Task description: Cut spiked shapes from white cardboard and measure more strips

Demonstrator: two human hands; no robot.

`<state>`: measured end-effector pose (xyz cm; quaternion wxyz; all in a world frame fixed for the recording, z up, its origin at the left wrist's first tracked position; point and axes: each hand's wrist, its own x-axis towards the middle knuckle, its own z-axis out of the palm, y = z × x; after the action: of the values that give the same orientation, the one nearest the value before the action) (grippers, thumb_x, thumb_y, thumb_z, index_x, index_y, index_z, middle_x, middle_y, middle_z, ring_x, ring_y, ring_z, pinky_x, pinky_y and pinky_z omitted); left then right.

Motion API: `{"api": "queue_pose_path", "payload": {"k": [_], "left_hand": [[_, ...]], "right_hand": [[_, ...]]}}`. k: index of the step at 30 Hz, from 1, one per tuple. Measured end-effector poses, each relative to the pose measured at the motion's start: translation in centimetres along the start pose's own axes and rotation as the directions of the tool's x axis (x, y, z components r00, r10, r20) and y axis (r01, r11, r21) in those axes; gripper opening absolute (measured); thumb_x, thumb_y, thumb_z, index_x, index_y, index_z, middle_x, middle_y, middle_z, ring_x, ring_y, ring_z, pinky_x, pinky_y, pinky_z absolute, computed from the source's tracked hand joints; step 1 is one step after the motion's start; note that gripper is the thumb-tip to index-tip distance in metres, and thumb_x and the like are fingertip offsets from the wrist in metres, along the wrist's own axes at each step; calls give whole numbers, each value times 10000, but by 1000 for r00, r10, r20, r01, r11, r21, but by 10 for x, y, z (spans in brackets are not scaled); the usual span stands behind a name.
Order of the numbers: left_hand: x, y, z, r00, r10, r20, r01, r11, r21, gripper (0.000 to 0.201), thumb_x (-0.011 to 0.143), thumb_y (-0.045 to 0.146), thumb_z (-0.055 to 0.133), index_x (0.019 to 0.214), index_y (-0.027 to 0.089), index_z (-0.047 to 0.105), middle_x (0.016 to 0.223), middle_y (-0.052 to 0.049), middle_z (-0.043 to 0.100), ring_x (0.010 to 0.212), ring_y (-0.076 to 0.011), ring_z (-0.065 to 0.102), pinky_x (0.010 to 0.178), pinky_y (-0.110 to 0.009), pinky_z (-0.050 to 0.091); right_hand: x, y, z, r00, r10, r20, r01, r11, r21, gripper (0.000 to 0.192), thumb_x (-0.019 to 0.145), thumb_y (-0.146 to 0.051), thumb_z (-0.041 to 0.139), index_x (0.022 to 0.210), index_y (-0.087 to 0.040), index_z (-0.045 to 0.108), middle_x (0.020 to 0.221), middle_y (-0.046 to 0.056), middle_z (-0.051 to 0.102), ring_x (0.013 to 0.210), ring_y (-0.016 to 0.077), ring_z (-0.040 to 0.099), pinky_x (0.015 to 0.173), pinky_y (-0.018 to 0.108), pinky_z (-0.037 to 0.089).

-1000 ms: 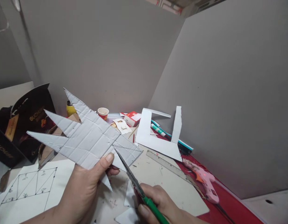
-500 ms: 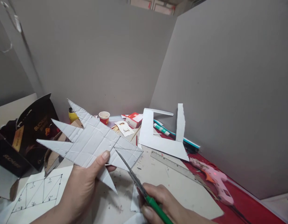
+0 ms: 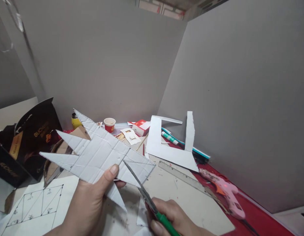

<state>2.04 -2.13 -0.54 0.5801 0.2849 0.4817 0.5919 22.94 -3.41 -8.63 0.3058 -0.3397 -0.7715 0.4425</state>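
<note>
A white cardboard cutout (image 3: pixel 100 152) with several long pointed spikes and pencil lines is held up over the table. My left hand (image 3: pixel 92 193) grips its lower edge, thumb on top and fingers beneath. Closed around green-handled scissors (image 3: pixel 164 221) is my right hand (image 3: pixel 171 213), at the bottom centre. The scissor blades (image 3: pixel 139 185) lie across the cutout's right end, with their tip near a drawn line. Below the cutout, a white piece (image 3: pixel 143 211) is partly hidden by my right hand.
A paper with a drawn grid (image 3: pixel 41 203) lies at left beside a black box (image 3: pixel 36 137). Right of centre are a white cardboard frame (image 3: pixel 155 137), a ruler (image 3: pixel 181 177) and a pink glue gun (image 3: pixel 228 193). A paper cup (image 3: pixel 110 125) and a red box (image 3: pixel 141 127) stand behind.
The cutout, both hands and the scissors have shifted slightly right and down together. The scissor tip stays near the same drawn line. The view has tilted a little.
</note>
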Motion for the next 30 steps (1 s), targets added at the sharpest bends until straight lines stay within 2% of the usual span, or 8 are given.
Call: {"api": "queue_pose_path", "payload": {"k": [6, 14, 20, 28, 30], "left_hand": [[3, 0, -1, 1000, 13, 29, -13, 1000, -15, 693, 685, 238, 771, 1328, 190, 519, 1021, -87, 733, 801, -236, 687, 694, -331, 576], [-3, 0, 5, 1000, -4, 26, 4, 1000, -2, 674, 661, 372, 813, 1261, 172, 581, 1002, -90, 750, 752, -239, 692, 675, -344, 564], [-1, 0, 3, 999, -37, 27, 37, 999, -3, 719, 624, 299, 830, 1287, 202, 567, 991, -64, 757, 789, -252, 702, 663, -330, 561], [-3, 2, 2, 995, -50, 91, 55, 997, -61, 581, 662, 249, 792, 1214, 222, 611, 998, -41, 750, 837, -250, 697, 695, -319, 557], [-2, 0, 0, 995, -45, 93, 52, 996, -66, 547, 658, 236, 792, 1180, 222, 633, 930, -30, 750, 806, -236, 690, 705, -317, 554]], "right_hand": [[4, 11, -2, 1000, -26, 9, 26, 1000, 10, 451, 923, -590, 421, 841, -164, 546, 586, -49, 361, 481, 77, 304, 426, 189, 306], [8, -3, -5, 999, -23, 34, 23, 1000, -8, 505, 915, -625, 382, 898, -154, 563, 620, -35, 366, 536, 96, 317, 480, 207, 346], [4, 1, -6, 1000, -3, 25, 3, 1000, 3, 459, 927, -590, 398, 879, -160, 554, 611, -37, 379, 522, 90, 322, 460, 199, 329], [0, 11, -4, 999, -41, 0, 41, 999, -30, 330, 932, -472, 448, 804, -172, 502, 606, -47, 354, 501, 79, 287, 439, 204, 283], [1, 8, -5, 999, -53, 8, 53, 998, -27, 314, 928, -457, 455, 810, -170, 508, 610, -42, 366, 500, 79, 294, 435, 202, 281]]}}
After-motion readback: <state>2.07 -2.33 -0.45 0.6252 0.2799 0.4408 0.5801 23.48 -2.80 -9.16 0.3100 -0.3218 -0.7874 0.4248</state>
